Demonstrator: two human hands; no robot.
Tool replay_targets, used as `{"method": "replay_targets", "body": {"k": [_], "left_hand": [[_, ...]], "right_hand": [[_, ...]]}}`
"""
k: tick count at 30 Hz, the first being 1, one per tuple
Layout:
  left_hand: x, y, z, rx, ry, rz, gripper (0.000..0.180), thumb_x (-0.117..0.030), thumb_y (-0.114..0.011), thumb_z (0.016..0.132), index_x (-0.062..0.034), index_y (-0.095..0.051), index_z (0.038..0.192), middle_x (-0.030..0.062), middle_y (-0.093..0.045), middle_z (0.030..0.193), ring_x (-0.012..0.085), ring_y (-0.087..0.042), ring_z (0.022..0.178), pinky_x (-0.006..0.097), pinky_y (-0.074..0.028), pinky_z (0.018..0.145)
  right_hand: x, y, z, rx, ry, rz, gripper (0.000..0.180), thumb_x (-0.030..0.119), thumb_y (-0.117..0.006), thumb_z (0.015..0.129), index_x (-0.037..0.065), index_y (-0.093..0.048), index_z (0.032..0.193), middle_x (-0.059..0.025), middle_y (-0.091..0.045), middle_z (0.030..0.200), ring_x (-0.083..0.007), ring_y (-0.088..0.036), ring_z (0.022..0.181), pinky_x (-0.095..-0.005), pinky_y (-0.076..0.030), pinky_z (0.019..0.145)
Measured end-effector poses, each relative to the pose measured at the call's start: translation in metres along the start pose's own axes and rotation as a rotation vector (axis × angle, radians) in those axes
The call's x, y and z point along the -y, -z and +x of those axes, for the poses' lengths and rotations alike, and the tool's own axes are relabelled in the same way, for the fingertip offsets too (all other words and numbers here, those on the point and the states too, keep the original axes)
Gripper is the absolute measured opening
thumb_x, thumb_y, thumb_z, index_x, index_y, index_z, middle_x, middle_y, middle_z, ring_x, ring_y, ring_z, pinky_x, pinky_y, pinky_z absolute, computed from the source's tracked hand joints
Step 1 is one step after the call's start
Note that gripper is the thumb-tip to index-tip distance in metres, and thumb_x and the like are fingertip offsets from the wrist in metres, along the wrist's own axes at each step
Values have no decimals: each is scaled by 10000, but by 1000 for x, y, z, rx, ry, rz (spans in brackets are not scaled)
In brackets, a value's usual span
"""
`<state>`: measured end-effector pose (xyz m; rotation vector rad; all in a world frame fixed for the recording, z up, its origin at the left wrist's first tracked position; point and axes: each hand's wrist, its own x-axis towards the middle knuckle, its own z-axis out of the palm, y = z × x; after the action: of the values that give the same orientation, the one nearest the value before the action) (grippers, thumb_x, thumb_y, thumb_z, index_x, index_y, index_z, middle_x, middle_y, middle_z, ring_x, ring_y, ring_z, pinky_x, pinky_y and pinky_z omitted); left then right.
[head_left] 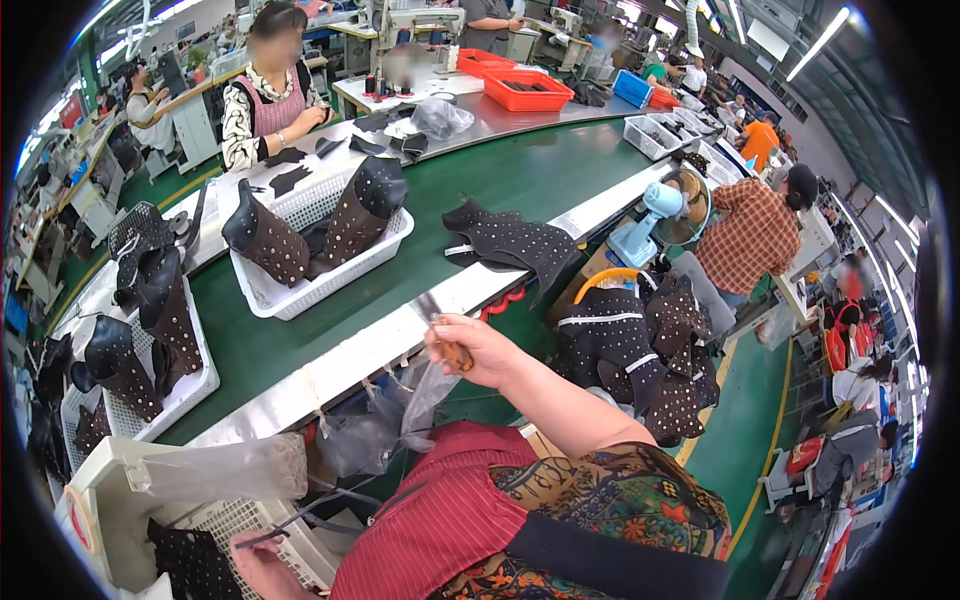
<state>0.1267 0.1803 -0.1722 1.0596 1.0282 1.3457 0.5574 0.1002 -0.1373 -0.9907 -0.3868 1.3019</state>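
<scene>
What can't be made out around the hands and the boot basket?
Head view, tool: metal tip blurred, handle partly covered by the right hand.
Head view, left hand, at the dark strip: wrist cut off by the lower edge.
Head view, white basket: floor partly hidden by boots.

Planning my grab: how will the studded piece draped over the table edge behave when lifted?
Likely floppy: the studded piece sags over the table edge. Probably light, as it looks thin. Unlikely to roll, lying mostly flat.

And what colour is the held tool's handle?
The handle is orange-brown, shown in the head view.
</scene>
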Motion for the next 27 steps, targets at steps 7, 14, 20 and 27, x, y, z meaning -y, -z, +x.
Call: {"method": "replay_targets", "body": {"k": [7,14,20,27], "left_hand": [[-7,-19,-12,-215,-4,309,211,-213,-437,926,-38,-552,951,116,-564,797,185,-563,737,321,-482,730],[26,-64,0,-231,13,-16,280,-260,-432,984,5,-491,917,109,-522,760,208,-540,713,355,-465,758],[69,-94,-11,-400,135,15,386,-380,-521,933,4,-511,905,118,-536,800,209,-547,746,351,-460,781],[129,-159,-29,-136,285,-140,366,-312,-457,973,29,-518,1091,169,-610,1048,303,-610,1032,431,-448,945]], "right_hand": [[-24,1,116,127,138,-629,162,136,-562,889,47,-561,1025,-51,-605,895,-153,-621,754,-290,-495,609],[-38,86,173,-68,239,-1712,179,220,-542,850,65,-567,935,-156,-618,911,-365,-593,889,-465,-465,761],[-45,121,180,245,550,-1861,200,92,-596,711,93,-591,911,-116,-582,802,-330,-583,769,-438,-477,685],[-55,151,176,249,687,-1614,115,57,-592,832,13,-593,939,-118,-556,773,-269,-549,666,-338,-448,614]]}}
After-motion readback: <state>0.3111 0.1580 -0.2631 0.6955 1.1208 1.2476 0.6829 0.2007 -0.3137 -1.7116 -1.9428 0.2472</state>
